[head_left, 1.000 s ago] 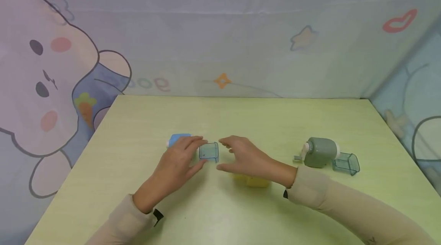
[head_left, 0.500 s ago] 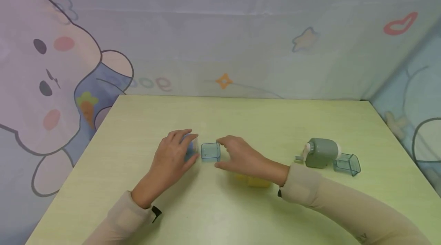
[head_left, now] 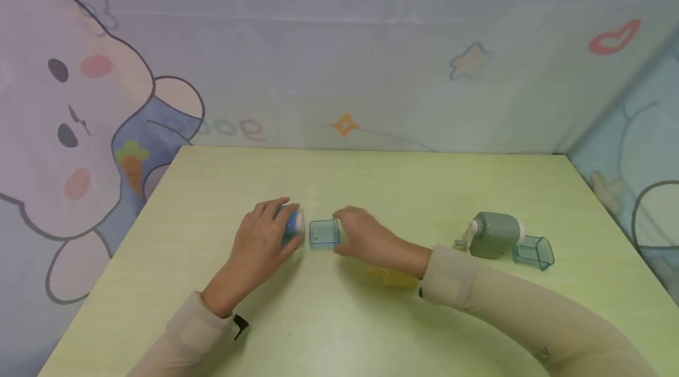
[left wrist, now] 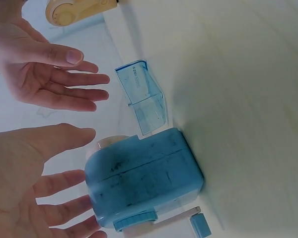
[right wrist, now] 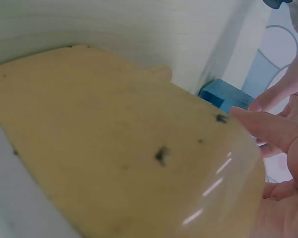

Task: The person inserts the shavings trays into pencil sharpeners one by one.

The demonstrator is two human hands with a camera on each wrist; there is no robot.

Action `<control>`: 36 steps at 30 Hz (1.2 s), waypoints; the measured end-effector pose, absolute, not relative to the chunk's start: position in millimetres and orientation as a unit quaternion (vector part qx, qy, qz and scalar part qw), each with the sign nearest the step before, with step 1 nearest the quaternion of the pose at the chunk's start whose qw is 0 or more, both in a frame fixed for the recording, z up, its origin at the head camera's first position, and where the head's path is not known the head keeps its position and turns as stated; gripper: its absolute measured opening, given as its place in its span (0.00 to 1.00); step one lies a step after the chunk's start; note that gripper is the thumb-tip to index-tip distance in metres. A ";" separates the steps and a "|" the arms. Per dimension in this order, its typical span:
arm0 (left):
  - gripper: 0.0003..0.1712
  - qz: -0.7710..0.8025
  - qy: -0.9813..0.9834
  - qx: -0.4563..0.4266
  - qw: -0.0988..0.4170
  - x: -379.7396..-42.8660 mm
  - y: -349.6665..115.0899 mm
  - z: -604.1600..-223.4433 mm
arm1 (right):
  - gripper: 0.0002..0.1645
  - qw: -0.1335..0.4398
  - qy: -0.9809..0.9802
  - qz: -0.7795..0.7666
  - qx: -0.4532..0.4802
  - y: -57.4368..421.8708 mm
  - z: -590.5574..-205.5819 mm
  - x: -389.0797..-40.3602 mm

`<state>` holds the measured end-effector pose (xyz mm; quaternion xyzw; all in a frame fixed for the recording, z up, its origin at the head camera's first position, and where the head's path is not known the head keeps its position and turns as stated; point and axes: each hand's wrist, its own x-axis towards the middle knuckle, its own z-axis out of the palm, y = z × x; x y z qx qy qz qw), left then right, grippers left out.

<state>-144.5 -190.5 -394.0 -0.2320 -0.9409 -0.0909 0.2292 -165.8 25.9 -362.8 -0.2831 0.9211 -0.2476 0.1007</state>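
In the head view my left hand (head_left: pixel 259 242) arches over a blue hand-crank pencil sharpener (head_left: pixel 293 222), thumb on the near side and fingers on the far side. The left wrist view shows those fingers extended, fingertips right at the blue body, whose crank points downward there. Just right of the sharpener lies a clear blue shavings drawer (head_left: pixel 323 232), apart from it. My right hand (head_left: pixel 366 238) is at the drawer's right end, thumb and fingers spread; in the left wrist view its straight fingers (left wrist: pixel 84 79) point at the drawer with a gap between.
A yellow pencil sharpener (head_left: pixel 399 278) stands below my right forearm and fills much of the right wrist view. At the right of the table (head_left: pixel 339 330) are a green sharpener (head_left: pixel 495 235) and its clear drawer (head_left: pixel 533 252). A printed cloth (head_left: pixel 318 59) rises behind the table.
My left hand has moved left, off the clear drawer and onto the blue sharpener, whose white end now shows at right. My right hand has edged slightly left to the drawer's end.
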 end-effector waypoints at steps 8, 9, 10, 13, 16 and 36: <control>0.34 -0.070 -0.949 -0.216 0.218 -146.1 -190.3 -395.4 | 0.33 0.114 0.926 -0.230 -0.277 19.8 -366.0 -172.6; 0.34 -0.068 -0.950 -0.216 0.217 -146.1 -190.2 -395.5 | 0.33 0.115 0.926 -0.228 -0.277 19.3 -366.8 -173.1; 0.34 -0.067 -0.950 -0.216 0.216 -146.4 -190.1 -395.8 | 0.33 0.118 0.927 -0.227 -0.275 18.8 -367.5 -173.7; 0.34 -0.068 -0.949 -0.219 0.216 -146.6 -190.0 -396.6 | 0.35 0.125 0.928 -0.223 -0.273 17.5 -370.0 -175.2; 0.34 -0.071 -0.948 -0.223 0.217 -146.5 -189.7 -397.0 | 0.37 0.132 0.929 -0.218 -0.269 15.9 -372.8 -177.0; 0.33 -0.052 -0.951 -0.227 0.206 -147.7 -187.9 -392.8 | 0.24 0.070 0.921 -0.174 -0.340 14.0 -391.0 -180.4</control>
